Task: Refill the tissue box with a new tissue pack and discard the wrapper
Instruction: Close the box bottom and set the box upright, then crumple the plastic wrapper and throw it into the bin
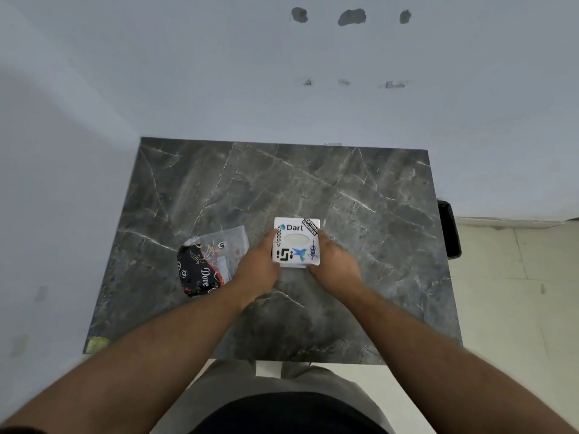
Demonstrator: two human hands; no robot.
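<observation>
A white square tissue box [296, 241] covered in stickers stands on the dark marble table [360, 189], its oval slot facing up with pale tissue showing inside. My left hand [257, 267] grips the box's left side and my right hand [332, 262] grips its right side. To the left of the box lies a crumpled plastic wrapper [210, 262], part clear and part black with "Dove" printed on it, flat on the table and touched by neither hand.
A black bin [450, 229] stands on the floor just past the table's right edge. A white wall runs behind and to the left of the table. A greenish scrap [97, 344] sits at the table's near left corner.
</observation>
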